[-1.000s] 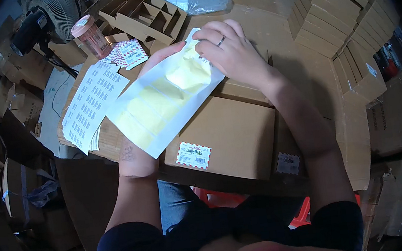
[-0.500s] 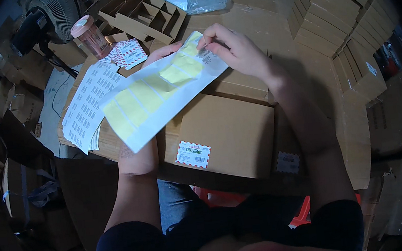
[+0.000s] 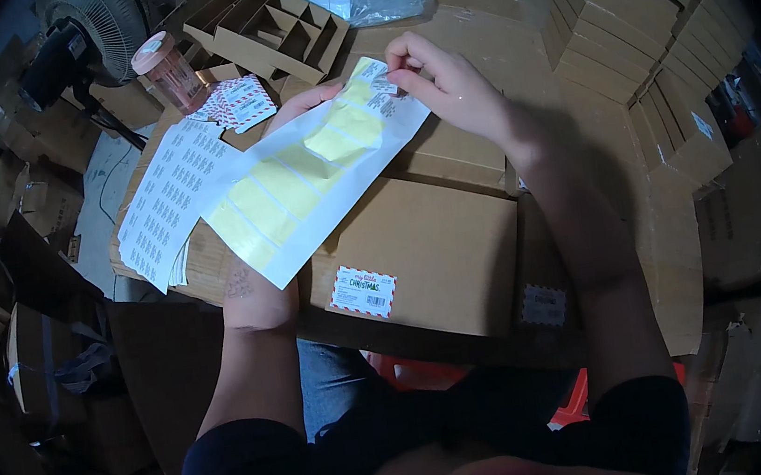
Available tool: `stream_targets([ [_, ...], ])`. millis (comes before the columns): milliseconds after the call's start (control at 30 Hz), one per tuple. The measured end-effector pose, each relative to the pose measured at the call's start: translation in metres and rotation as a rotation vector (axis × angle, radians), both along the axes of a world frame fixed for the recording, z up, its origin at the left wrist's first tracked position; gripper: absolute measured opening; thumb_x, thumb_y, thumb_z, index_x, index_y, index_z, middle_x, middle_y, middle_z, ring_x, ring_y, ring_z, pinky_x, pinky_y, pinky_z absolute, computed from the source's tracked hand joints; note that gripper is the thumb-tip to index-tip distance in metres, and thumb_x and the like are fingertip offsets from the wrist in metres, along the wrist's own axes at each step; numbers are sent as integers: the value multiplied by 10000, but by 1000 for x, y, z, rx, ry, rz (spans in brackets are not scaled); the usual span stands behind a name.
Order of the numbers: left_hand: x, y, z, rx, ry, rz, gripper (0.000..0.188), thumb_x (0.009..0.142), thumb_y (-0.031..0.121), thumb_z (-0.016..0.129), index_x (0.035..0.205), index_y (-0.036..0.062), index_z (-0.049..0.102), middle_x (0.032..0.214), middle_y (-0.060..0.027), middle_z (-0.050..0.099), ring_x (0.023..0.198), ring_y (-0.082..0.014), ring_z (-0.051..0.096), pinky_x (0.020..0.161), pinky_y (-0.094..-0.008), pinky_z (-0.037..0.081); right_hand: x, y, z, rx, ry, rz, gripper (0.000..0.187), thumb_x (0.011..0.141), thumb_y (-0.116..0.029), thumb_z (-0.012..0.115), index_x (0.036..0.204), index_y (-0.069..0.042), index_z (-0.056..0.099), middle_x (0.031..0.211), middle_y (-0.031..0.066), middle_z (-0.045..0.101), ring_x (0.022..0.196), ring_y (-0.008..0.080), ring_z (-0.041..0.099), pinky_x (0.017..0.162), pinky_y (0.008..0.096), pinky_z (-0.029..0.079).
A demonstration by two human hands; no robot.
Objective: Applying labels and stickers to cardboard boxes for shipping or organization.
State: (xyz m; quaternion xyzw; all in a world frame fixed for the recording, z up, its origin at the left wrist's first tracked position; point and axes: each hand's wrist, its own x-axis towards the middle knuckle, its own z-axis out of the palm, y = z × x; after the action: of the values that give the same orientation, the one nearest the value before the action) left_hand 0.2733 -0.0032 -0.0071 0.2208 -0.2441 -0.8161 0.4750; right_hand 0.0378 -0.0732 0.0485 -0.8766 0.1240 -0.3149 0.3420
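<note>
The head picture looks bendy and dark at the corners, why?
In the head view the fisheye lens curves the stacked boxes near the rim and blackens the corners; the light is dim and bluish; the middle is sharpest, with the right hand on the label sheet.

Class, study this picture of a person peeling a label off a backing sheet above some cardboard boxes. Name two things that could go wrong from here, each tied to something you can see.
1. The right hand pinches a small label at the far end of the label sheet; pulled unevenly, it might tear or curl and stick to itself.
2. The left hand supports the long sheet only from beneath, so it may sag or slip onto the cardboard box.
</note>
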Motion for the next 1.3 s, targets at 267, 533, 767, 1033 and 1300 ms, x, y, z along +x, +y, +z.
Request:
stream_targets([
  [267,-8,1,0,44,-32,20,357,962,238,514,1246,24,548,1075,-117,686,862,-193,700,761,-318,581,-3,-2,0,-89,2,-158,87,965,-117,534,1016,-52,509,816,26,559,767,101,567,703,256,459],
  [533,-11,9,3,21,-87,76,343,957,226,510,1236,34,560,1083,-129,686,871,-202,703,762,-329,589,0,1,6,-128,-71,-241,124,926,-142,571,1019,-84,513,839,118,614,762,261,624,684,353,484],
  [767,-14,10,1,24,-54,54,346,951,240,512,1226,36,567,1085,-130,684,872,-203,703,762,-339,588,2,-15,-4,-532,-311,-309,110,887,-120,604,956,-59,543,942,144,616,887,323,598,784,387,473],
  [1033,10,-9,-38,-216,33,268,317,942,236,550,1148,0,602,1037,-136,696,862,-224,701,771,-356,575,-8,-41,-24,195,218,-120,109,879,-110,635,884,-51,544,689,-22,517,646,64,454,586,256,400],
  [1300,50,-38,-49,-201,292,-41,434,957,299,454,1241,-11,563,1159,-181,652,987,-315,670,875,-448,542,-16,-42,-29,291,472,-63,104,906,-79,584,870,-75,486,681,-60,454,629,44,380,562,242,316],
])
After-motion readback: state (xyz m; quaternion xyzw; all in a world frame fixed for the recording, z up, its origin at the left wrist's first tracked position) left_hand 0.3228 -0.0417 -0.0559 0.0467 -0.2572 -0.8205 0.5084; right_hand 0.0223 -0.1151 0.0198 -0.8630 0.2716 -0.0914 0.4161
